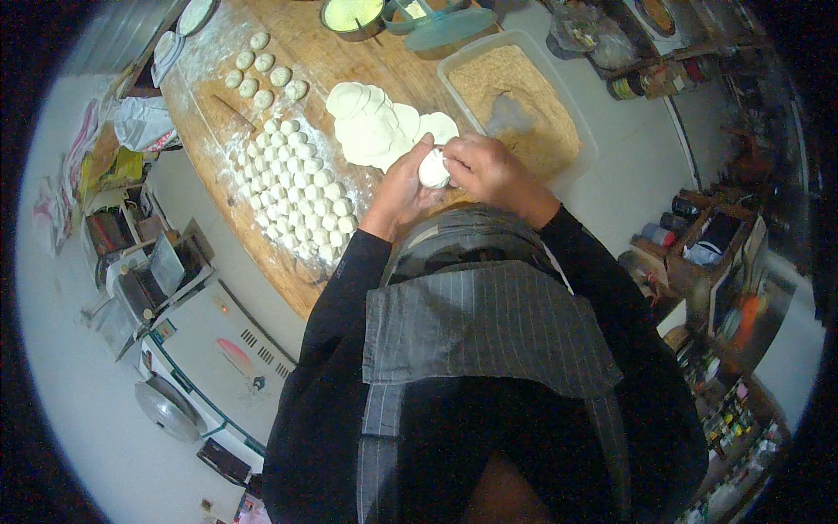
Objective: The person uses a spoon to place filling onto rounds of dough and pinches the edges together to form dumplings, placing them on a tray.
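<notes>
My left hand (400,190) cradles a small white dough bun (432,169) at the table's near edge. The fingers of my right hand (488,167) pinch the bun's gathered rim from the right, and its pleats face up. Just beyond my hands, flat round dough wrappers (370,128) lie overlapping in a pile. To their left, rows of small cut dough pieces (294,193) rest in flour. A translucent plastic tub (586,154) stands to the right, holding a brown crumbly filling (540,78) with a hollow in it.
Several pleated buns (264,63) sit toward the table's far left, with a wooden rolling pin (234,112) nearby. A bowl of yellowish contents (353,14) and a bluish-green plastic lid (452,29) are at the back. A white appliance (222,354) stands at left; cluttered shelves (707,262) line the right.
</notes>
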Demonstrator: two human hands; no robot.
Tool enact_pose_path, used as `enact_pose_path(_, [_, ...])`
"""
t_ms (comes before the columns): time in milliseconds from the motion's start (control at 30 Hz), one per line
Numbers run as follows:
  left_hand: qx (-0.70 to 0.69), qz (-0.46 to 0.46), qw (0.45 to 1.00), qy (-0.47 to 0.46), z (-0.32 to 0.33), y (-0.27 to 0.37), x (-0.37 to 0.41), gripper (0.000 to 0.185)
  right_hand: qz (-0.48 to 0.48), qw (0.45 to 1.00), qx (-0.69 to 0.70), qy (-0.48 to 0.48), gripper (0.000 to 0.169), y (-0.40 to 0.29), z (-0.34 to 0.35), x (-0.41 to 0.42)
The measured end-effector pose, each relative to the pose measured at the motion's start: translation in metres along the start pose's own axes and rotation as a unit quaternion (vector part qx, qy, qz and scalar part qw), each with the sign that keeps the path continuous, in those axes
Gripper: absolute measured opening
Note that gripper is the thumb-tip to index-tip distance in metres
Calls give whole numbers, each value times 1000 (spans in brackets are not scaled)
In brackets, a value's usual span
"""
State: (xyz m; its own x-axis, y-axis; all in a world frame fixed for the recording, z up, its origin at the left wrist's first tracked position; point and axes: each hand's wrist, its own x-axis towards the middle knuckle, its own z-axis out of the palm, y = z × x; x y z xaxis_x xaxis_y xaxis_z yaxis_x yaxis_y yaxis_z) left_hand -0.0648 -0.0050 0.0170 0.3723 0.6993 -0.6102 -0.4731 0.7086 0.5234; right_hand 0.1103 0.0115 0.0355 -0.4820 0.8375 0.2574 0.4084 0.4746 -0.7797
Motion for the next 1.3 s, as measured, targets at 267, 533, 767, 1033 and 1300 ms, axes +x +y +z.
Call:
enact_pose_path(267, [190, 54, 980, -6, -27, -9, 11, 39, 100, 992, 74, -21, 8, -8, 1, -2])
enact_pose_path(533, [7, -35, 997, -72, -21, 1, 4, 38, 188, 972, 120, -80, 15, -9, -1, -1])
enact_pose_path(767, [26, -2, 1000, 15, -3, 2, 0, 39, 56, 996, 55, -35, 25, -8, 0, -2])
enact_pose_path(1033, [-85, 38, 995, 41, 0, -7, 3, 36, 46, 998, 35, -15, 12, -2, 10, 4])
enact_pose_path(1300, [99, 245, 962, 63, -48, -52, 45, 31, -33, 997, -68, -31, 26, -9, 14, 14])
